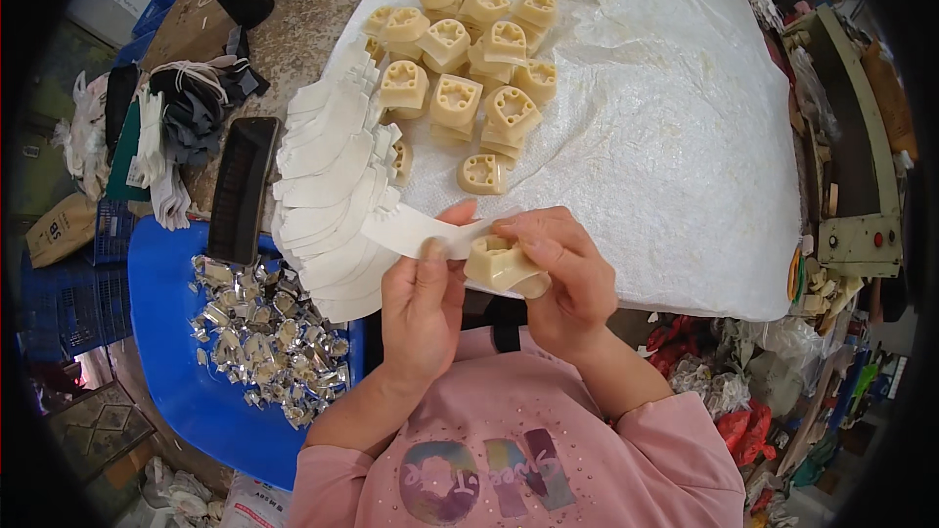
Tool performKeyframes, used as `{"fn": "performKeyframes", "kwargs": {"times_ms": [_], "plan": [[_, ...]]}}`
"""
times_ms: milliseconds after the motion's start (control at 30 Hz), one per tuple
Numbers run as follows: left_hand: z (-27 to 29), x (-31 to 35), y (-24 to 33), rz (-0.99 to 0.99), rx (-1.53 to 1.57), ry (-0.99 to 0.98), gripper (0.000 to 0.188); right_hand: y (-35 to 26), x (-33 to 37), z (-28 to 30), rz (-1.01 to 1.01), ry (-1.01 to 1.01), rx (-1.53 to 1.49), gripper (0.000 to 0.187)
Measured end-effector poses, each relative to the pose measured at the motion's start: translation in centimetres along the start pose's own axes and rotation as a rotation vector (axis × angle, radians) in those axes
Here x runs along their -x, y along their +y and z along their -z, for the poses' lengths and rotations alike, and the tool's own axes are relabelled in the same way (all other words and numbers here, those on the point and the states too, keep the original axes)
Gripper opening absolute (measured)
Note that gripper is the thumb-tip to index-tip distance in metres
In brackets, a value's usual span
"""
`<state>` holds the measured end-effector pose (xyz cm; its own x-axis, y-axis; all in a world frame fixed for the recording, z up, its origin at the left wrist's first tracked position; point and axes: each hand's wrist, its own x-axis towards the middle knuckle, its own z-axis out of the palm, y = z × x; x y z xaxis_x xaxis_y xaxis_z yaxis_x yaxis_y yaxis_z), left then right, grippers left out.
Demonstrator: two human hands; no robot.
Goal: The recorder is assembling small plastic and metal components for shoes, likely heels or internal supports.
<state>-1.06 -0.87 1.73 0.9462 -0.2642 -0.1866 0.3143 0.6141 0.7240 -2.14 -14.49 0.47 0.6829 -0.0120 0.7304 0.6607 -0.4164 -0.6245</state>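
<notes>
The cream plastic block sits just above the person's lap at the table's near edge, grasped by the right hand, while the left hand pinches a white paper strip against it. Doing this well likely means keeping the strip taut and flat on the block; more cream blocks and the fanned strips lie on the white sheet

A cream moulded plastic block, cavity up, touches a white paper strip.
</notes>
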Motion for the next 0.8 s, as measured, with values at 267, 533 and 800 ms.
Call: {"fn": "performKeyframes", "kwargs": {"times_ms": [267,533,800], "plan": [[1.1,0.8,0.5,0.041,-0.075,-0.125,0.04,0.2,0.2,-0.9,0.077,0.071,0.002,0.044],[0.7,1.3,-0.1,-0.14,-0.323,-0.152,0.043,0.4,0.1,-1.1,0.097,0.095,0.101,0.045],[2.8,0.9,0.8,-0.245,-0.753,-0.174,0.039,0.3,-0.4,-0.1,0.095,-0.036,0.354,0.042]]}}
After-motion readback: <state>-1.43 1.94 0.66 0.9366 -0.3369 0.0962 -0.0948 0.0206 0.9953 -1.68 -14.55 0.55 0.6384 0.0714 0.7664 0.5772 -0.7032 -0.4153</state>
